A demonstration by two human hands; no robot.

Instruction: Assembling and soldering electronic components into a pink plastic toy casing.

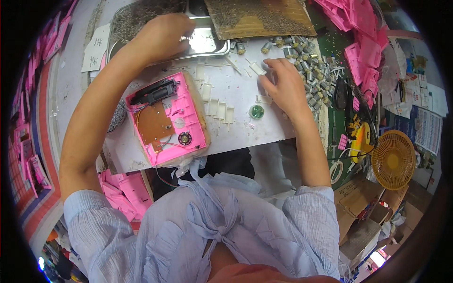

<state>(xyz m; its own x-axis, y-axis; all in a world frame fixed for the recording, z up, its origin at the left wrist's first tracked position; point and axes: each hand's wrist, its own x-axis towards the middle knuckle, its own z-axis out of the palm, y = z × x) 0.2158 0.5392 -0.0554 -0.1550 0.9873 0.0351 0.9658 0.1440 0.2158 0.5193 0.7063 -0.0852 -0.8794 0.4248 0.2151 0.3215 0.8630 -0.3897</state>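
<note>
My left hand (171, 35) is over the metal tray (207, 51) at the far side of the table. Its fingers are curled together, and whatever they hold is hidden. My right hand (286, 88) hovers low beside a small white plastic part (257, 68), thumb and forefinger apart and nothing between them. Nearer me lies a pink plastic housing (193, 111) with its inside facing up. It holds a black mechanism (155, 93), a brown circuit board (153, 125), thin wires and a round speaker (185, 138).
Several white plastic parts (221, 111) lie right of the housing, near a small green round container (256, 111). Small metal motors (314, 78) are heaped at the right. A brown board (259, 19) covered in tiny pieces lies at the back. More pink housings (363, 56) are stacked far right.
</note>
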